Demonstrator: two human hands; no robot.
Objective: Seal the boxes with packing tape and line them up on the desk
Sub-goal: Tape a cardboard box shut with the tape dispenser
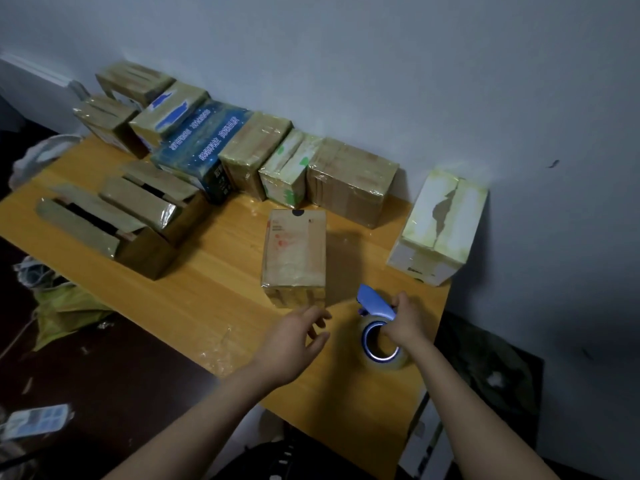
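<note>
The desk (214,278) carries everything, and I use its far edge as my guide. The row of taped boxes (349,181) stands against the wall, side by side and touching, because the wall gives me a straight line to pack them along. A dark blue box (201,150) sits among the brown ones. At the left, in front of that row, two open boxes (145,202) wait with their flaps up, apart from the finished ones so I do not mix them. At the right a white box (440,226) stands alone by the wall, well apart from the row; a ragged dark gap shows along its top seam, so I judge it needs more tape.

The brown box (294,251) in the middle lies lengthwise toward me, near my hands, and I take it as the one being worked on. Its top looks glossy with tape.

My right hand (408,323) grasps the tape dispenser (379,327), fingers curled at the roll's blue core, with the blue blade guard pointing at the box. My left hand (294,341) is released, fingers loosely spread and holding nothing, just short of the box's near end, ready to steady it.
</note>
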